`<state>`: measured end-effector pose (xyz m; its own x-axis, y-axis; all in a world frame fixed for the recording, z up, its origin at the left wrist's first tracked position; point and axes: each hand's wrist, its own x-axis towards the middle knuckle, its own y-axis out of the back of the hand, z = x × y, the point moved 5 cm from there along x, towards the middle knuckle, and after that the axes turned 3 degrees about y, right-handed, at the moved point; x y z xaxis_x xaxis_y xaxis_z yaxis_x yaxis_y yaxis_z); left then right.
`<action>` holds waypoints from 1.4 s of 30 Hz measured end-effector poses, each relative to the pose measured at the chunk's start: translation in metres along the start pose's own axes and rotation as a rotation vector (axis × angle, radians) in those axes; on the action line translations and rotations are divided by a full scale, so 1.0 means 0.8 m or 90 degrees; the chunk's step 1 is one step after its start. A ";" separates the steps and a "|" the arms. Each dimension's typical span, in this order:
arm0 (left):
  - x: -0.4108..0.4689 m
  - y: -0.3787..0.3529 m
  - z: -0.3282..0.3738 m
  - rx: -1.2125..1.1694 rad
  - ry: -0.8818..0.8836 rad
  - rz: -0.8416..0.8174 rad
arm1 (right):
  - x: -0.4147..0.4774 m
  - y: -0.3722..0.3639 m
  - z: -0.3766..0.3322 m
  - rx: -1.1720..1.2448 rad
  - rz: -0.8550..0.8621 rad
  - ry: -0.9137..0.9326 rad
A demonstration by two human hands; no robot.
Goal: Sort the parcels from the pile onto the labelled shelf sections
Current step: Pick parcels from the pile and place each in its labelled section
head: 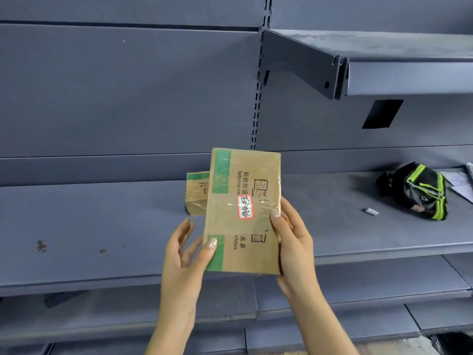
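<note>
A flat brown cardboard parcel [243, 211] with green stripes, clear tape and a red-edged white handwritten label is held upright in front of the grey shelf [102, 226]. My left hand [186, 254] pinches its lower left edge, thumb on the front face. Along the right edge my right hand [291, 242] grips it, thumb across the front near the tape. A second, smaller parcel [197, 193] of the same kind stands on the shelf behind it, partly hidden.
A black bag with neon green trim [419, 190] lies on the shelf at right, with papers [463, 185] beyond it and a small white object [371, 211] in front. An upper shelf [409, 73] juts out at top right. Lower shelves [332, 303] step out below.
</note>
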<state>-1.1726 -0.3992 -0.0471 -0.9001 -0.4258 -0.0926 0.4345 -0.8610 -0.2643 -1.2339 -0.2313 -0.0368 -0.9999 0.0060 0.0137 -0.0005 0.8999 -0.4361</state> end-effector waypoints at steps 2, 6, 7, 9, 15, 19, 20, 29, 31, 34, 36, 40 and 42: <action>-0.005 0.000 -0.012 -0.008 0.008 0.037 | -0.004 -0.005 0.004 0.029 0.038 0.007; -0.008 -0.001 -0.025 -0.042 0.020 0.078 | -0.011 -0.015 0.008 0.045 0.072 0.020; -0.010 -0.003 -0.028 -0.058 0.026 0.083 | -0.012 -0.017 0.009 0.048 0.079 0.022; -0.014 -0.008 -0.031 -0.079 0.026 0.083 | -0.015 -0.020 0.013 0.047 0.090 0.028; -0.022 -0.010 -0.029 -0.124 0.012 0.106 | -0.025 -0.024 0.021 0.052 0.082 0.043; -0.013 0.001 -0.018 -0.122 -0.005 0.081 | -0.021 -0.016 0.020 0.012 0.043 0.052; -0.010 0.005 -0.014 -0.116 -0.007 0.074 | -0.019 -0.011 0.018 -0.003 0.039 0.058; 0.021 0.046 0.027 0.008 -0.006 -0.051 | 0.029 0.041 -0.038 -0.183 -0.021 0.112; 0.029 0.052 0.030 0.040 0.004 -0.070 | 0.036 0.044 -0.042 -0.200 -0.082 0.078; 0.035 0.054 0.036 0.064 0.018 -0.116 | 0.039 0.043 -0.042 -0.220 -0.149 0.036; 0.035 0.051 0.041 0.085 0.018 -0.140 | 0.036 0.041 -0.041 -0.227 -0.174 0.024; 0.042 0.055 0.042 0.074 0.013 -0.095 | 0.025 0.043 -0.037 -0.200 -0.183 0.028; 0.045 0.054 0.041 0.059 0.004 -0.060 | 0.019 0.043 -0.032 -0.165 -0.154 0.033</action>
<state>-1.1851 -0.4613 -0.0302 -0.9373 -0.3397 -0.0782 0.3484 -0.9194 -0.1823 -1.2487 -0.1892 -0.0289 -0.9691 -0.2045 0.1378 -0.2267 0.9587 -0.1718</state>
